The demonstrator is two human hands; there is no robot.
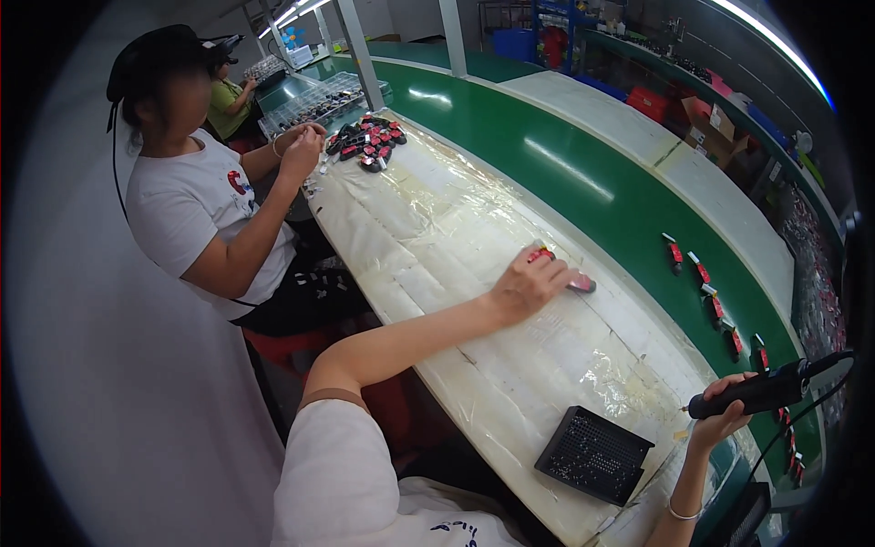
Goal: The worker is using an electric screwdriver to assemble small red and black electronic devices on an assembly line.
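Head view showed you seated at a long white workbench (474,273) wrapped in wrinkled clear film, running from near right to far left. Beyond it, on the right, ran a green conveyor belt (583,164) carrying a spaced row of small red-and-black parts (715,305). To your left a co-worker in a white shirt (191,210) sat at the same bench, both hands raised together by a heap of the same red-and-black parts (369,141); clear trays (314,102) lay just beyond that heap. Near you, a black perforated tray (594,453) rested flat on the bench, tilted to its edge.

The thing under your reach was a small red-and-black part (580,283), a short flat block with a reddish face, lying on the film near the bench's far edge, well apart from the tray. Your left hand (529,281) stretched across the bench and lay over it, palm down, fingers (558,271) loosely bent and spread only a little, their tips touching the piece; a second red bit showed just past your knuckles. Whether you had actually pinched it, I could not tell.

Your right hand (725,410) was wrapped tight around a black electric screwdriver (764,389), held roughly level over the near end of the belt, its cable trailing off to the right. A bracelet (682,512) sat on that wrist.
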